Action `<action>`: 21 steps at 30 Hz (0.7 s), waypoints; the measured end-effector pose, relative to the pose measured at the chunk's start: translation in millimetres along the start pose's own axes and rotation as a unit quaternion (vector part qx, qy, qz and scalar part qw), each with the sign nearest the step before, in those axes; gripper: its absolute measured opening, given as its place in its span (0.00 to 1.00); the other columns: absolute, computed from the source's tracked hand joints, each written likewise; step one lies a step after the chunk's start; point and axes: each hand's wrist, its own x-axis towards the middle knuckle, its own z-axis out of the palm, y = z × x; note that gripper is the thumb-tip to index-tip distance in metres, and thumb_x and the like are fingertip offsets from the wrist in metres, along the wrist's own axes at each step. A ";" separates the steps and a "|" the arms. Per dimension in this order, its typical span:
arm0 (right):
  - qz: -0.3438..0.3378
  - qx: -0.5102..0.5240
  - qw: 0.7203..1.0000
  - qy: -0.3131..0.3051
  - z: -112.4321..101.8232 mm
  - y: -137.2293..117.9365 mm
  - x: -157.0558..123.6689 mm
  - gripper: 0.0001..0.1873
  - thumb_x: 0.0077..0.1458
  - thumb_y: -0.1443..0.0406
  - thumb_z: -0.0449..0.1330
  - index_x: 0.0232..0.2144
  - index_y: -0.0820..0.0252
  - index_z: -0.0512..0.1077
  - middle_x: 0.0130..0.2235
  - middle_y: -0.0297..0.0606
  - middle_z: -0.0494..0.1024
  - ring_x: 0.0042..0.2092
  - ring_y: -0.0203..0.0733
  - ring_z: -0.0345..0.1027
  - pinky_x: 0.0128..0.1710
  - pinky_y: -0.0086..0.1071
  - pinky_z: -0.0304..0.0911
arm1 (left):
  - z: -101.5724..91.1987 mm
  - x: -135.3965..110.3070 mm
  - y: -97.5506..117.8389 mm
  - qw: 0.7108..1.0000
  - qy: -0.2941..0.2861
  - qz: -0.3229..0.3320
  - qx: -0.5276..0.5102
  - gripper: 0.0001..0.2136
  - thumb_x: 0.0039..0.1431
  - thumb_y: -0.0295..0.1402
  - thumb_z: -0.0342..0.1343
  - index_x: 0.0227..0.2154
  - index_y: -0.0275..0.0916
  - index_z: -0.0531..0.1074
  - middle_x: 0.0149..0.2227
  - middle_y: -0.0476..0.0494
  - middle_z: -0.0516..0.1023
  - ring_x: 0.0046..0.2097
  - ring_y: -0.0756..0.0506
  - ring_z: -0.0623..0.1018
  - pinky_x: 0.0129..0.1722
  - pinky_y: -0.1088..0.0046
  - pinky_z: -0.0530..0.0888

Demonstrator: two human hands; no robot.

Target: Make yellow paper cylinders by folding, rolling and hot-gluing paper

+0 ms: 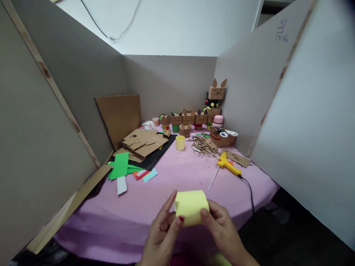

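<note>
Between my two hands is a yellow paper roll [191, 207], curved like a short tube and held above the front edge of the table. My left hand [164, 231] grips its left end, the thumb with a red nail pressing the lower front. On the right end, my right hand [223, 229] pinches it with the thumb in front and the fingers behind. Further back on the table, a similar yellow paper tube [180, 143] stands upright.
A yellow glue gun [229, 164] with a glue stick and cord lies right. Cardboard scraps [205, 145] sit behind it, beside a box [222, 137] bearing scissors. Left are green paper [119, 165] and cardboard sheets [146, 142]. Cardboard animal figures [188, 118] line the back. Grey panels surround the table.
</note>
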 end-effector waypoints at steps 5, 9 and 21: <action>-0.045 -0.073 0.996 -0.028 1.9 -1.3 0.1 0.14 0.57 0.59 0.54 0.31 0.57 0.78 0.27 0.36 0.71 0.35 0.43 0.60 0.41 0.36 0.56 | -2.3 1.1 -3.8 0.999 -0.002 -0.029 0.020 0.33 0.49 0.40 0.60 0.58 0.42 0.57 0.15 0.57 0.65 0.22 0.52 0.66 0.26 0.79 0.64; 0.016 -0.016 1.000 0.002 1.0 4.9 1.0 0.16 0.57 0.56 0.53 0.30 0.59 0.76 0.27 0.36 0.67 0.33 0.42 0.59 0.34 0.33 0.58 | -2.7 -0.2 -3.6 0.999 -0.007 -0.013 0.036 0.31 0.49 0.41 0.60 0.56 0.41 0.61 0.18 0.57 0.64 0.24 0.52 0.66 0.27 0.79 0.64; 0.003 -0.017 1.000 0.013 -1.3 6.0 1.2 0.19 0.58 0.56 0.51 0.20 0.59 0.69 0.24 0.32 0.62 0.28 0.38 0.55 0.29 0.31 0.55 | -0.7 0.1 -4.3 0.998 0.038 0.018 0.049 0.29 0.52 0.44 0.55 0.57 0.43 0.60 0.18 0.56 0.64 0.22 0.53 0.63 0.24 0.80 0.64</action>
